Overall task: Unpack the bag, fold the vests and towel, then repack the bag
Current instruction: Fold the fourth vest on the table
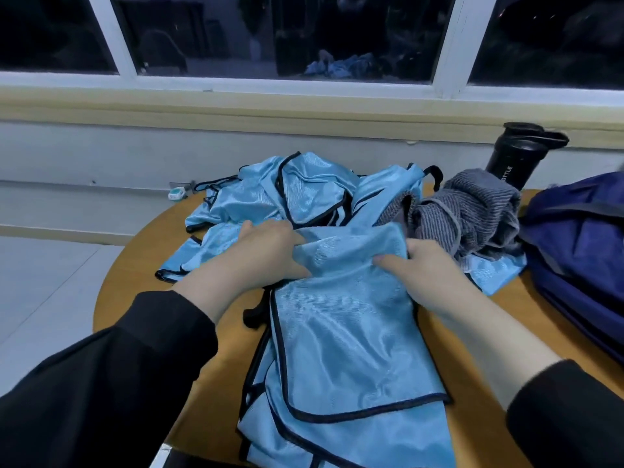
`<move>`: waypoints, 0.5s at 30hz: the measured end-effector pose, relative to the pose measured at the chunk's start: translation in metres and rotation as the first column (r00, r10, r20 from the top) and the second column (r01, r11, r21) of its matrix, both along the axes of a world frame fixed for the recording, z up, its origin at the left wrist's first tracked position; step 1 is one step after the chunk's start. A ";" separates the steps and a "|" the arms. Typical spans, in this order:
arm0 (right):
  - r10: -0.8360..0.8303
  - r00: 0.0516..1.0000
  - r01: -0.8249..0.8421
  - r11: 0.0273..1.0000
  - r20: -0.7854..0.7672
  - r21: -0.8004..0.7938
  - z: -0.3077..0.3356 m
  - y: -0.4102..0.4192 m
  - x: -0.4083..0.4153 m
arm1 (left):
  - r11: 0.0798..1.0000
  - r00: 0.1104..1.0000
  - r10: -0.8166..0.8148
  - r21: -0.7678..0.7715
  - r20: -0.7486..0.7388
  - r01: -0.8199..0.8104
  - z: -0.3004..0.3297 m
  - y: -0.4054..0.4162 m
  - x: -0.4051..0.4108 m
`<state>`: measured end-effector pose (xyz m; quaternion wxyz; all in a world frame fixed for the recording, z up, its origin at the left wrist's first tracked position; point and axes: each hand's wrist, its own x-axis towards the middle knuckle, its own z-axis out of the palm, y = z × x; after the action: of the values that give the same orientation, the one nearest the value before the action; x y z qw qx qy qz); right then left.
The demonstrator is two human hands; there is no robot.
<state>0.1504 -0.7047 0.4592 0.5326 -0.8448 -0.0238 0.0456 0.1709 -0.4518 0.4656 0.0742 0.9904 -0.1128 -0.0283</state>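
Observation:
A light blue vest with black trim (344, 346) lies stretched toward me on the round wooden table (135, 265). My left hand (266, 251) and my right hand (429, 265) both pinch its far edge, fingers closed on the cloth. Behind them a heap of more blue vests (297, 194) is piled loosely. A grey striped towel (472, 211) lies crumpled to the right of the heap. The dark blue bag (580, 238) sits at the table's right edge.
A black bottle (520, 157) stands behind the towel near the wall. A small white and teal object (176, 194) lies on the ledge beyond the table. Windows and a sill run along the back; pale floor lies to the left.

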 end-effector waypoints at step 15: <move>0.052 0.998 -0.055 0.991 0.024 0.119 0.015 -0.053 0.030 | 0.967 0.997 -0.074 -0.243 0.007 0.073 0.019 -0.033 0.025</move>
<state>0.1809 -0.7573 0.4743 0.5805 -0.8109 -0.0548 0.0493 0.1962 -0.4847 0.4842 0.1942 0.9690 -0.1520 -0.0180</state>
